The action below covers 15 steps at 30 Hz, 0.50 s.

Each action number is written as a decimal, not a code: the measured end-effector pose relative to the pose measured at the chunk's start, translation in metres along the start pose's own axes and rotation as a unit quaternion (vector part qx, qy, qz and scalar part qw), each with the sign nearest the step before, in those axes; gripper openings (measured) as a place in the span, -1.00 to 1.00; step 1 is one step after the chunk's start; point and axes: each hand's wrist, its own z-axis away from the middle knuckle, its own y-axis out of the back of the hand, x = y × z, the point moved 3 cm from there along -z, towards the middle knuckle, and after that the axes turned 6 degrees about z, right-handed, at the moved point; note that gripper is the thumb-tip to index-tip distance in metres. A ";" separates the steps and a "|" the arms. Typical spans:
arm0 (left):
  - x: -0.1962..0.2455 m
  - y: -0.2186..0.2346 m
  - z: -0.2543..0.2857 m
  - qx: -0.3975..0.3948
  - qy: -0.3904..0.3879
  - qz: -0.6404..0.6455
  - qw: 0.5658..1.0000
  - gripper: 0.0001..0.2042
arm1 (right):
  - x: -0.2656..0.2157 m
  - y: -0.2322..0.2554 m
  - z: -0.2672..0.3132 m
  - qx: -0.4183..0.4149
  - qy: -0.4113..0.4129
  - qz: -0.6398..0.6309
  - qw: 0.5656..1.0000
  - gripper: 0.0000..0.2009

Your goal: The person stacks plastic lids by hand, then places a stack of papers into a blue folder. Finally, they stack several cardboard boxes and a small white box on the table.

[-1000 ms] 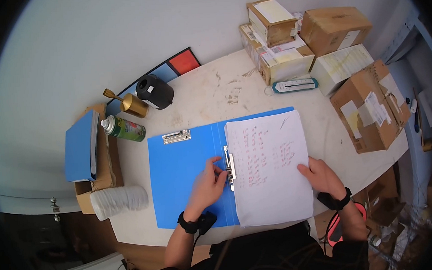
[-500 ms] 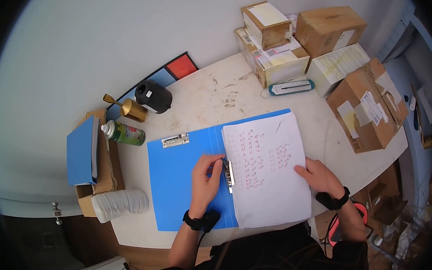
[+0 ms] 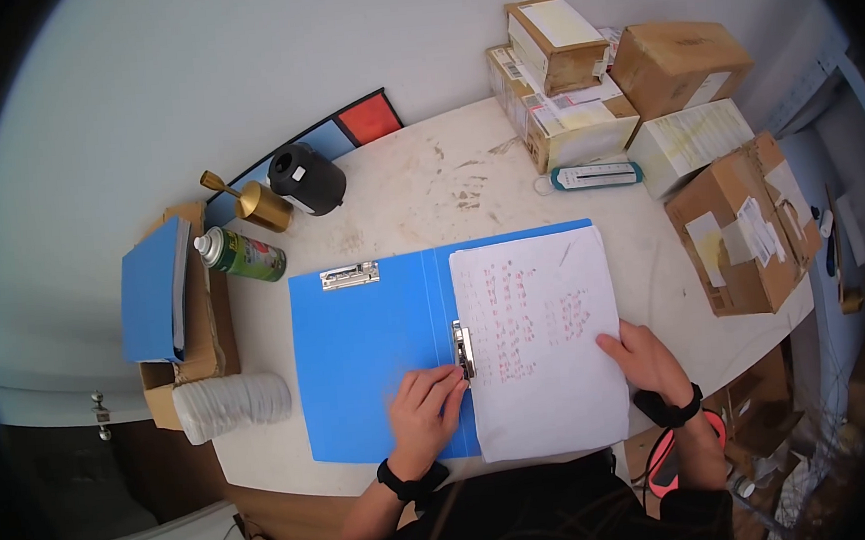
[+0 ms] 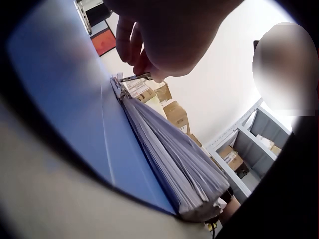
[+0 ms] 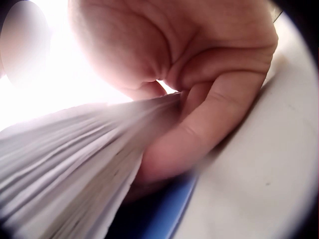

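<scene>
A blue folder (image 3: 367, 340) lies spread on the table, a thick stack of white paper (image 3: 552, 407) with red handwriting on its right side. At the stack's left edge is a metal lever clip (image 3: 463, 340). My left hand (image 3: 425, 416) pinches the clip's lever (image 4: 132, 78) between thumb and fingers, and in the left wrist view this lever stands raised over the folder. On the far edge of the stack my right hand (image 3: 652, 363) grips the sheets, thumb on top and fingers (image 5: 174, 149) underneath. A second metal clip (image 3: 350, 276) is on the left cover.
Cardboard boxes (image 3: 731, 229) are stacked at the back right, beside a teal spring scale (image 3: 596, 176). To the left stand a spray can (image 3: 241, 255), a brass pot (image 3: 264, 208), a black container (image 3: 308, 180), a box holding blue folders (image 3: 153, 290) and a white plastic-wrapped roll (image 3: 231, 404).
My left hand has slid from the clip's upper end down to its lower end, nearer my body, and now pinches the lever there. The right hand stays on the stack's edge.
</scene>
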 end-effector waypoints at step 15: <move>0.000 -0.008 0.040 -0.156 -0.020 -0.113 0.981 -0.38 | 0.001 -0.002 -0.001 0.011 -0.012 0.012 1.000 -0.65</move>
